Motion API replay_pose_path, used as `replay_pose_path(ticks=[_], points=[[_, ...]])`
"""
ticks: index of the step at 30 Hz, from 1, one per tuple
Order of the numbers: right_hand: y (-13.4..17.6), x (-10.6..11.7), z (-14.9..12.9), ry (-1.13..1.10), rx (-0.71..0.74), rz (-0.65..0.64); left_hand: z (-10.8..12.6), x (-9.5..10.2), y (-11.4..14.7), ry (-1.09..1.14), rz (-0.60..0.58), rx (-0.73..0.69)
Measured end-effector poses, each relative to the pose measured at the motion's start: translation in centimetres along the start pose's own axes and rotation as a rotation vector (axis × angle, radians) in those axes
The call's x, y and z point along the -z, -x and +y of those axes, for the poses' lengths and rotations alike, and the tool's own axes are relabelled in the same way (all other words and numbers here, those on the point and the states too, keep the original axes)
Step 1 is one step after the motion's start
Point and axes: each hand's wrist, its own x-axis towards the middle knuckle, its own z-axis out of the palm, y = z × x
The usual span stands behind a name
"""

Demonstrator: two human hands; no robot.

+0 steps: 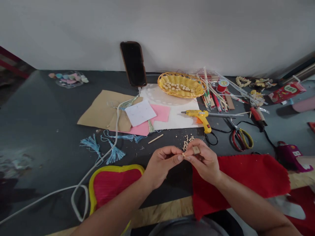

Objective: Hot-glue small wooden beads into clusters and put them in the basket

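My left hand (161,165) and my right hand (205,162) meet above the dark table, fingertips pinched together. Between them is a tiny pale bead piece (183,155), mostly covered by the fingers. Tucked among the fingers of my right hand is a small tan square block (196,150). Just beyond the fingertips lies a loose pile of pale beads (188,141). Further back, a yellow woven basket (161,78) contains several small pale bead clusters (177,87). A yellow glue gun (200,114) rests on its side beyond my right hand.
Red felt (253,173) lies under my right forearm, a yellow-edged pink piece (115,186) by my left. Scissors (242,139), glue gun cord and sticks (219,98) crowd the right. A white cable (98,160), blue tassels (114,154) and paper (98,109) occupy the left. A phone (133,64) leans behind.
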Motion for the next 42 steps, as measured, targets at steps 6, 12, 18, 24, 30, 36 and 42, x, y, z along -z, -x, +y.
replay_pose_path(ticks=[6,12,18,24,30,36,42], points=[[0.1,0.1,0.1,-0.01,-0.013,-0.014,0.1,0.0,0.1,-0.042,-0.01,-0.035],[0.1,0.1,0.1,-0.031,-0.016,-0.021,0.4,0.1,0.2,-0.169,-0.024,-0.129],[0.0,0.4,0.3,-0.031,0.017,-0.018,0.4,0.3,0.1,-0.196,-0.048,-0.151],[-0.1,0.6,0.1,-0.007,0.073,-0.047,0.8,0.1,0.2,-0.279,-0.042,-0.182],[-0.3,0.7,0.1,0.006,0.062,-0.097,1.0,0.1,0.4,-0.368,-0.036,-0.238],[-0.3,0.7,0.1,-0.008,0.077,-0.115,1.1,0.0,0.3,-0.436,-0.05,-0.304],[-0.5,0.7,-0.1,-0.011,0.088,-0.124,1.3,0.0,0.4,-0.512,-0.071,-0.347]])
